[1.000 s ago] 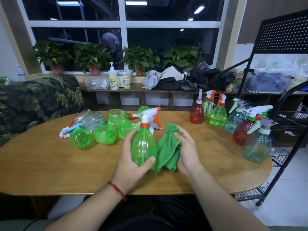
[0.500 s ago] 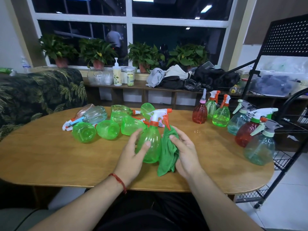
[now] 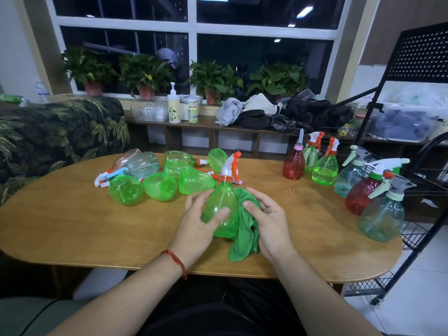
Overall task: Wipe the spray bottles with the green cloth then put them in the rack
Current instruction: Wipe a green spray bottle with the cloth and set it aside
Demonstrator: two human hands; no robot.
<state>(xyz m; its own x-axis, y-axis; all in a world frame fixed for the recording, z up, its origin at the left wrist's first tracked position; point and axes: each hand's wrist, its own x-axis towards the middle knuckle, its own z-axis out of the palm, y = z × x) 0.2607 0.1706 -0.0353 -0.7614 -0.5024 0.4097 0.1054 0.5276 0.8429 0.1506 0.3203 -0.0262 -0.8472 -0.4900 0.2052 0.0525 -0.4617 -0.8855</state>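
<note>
At the near middle of the worktop (image 3: pixel 72 226), in the head view, a green bottle (image 3: pixel 221 207) stands between the two hands. Its base is low over the wood; whether it touches I cannot tell. Its long axis is close to upright, with the white and orange trigger head pointing up and away from the person.

The left hand (image 3: pixel 196 221) curls round the bottle's left side, with the thumb laid across the front. The right hand (image 3: pixel 269 221) bunches the cloth (image 3: pixel 244 238) and presses it to the bottle's right side, fingers bent over the fold. The loose end of the cloth trails down onto the wood.

Wiping looks to be the step in hand. The black wire rack (image 3: pixel 414 235) stands off the right end of the worktop, well apart from the bottle. The right hand is nearer to it, but the left hand has the bottle, so the bottle must cross in front of the person or change hands.

A heap of bottles (image 3: pixel 160 185) lies on its side behind the left hand. Other bottles (image 3: pixel 380 214) stand upright near the rack, in the likely path.
</note>
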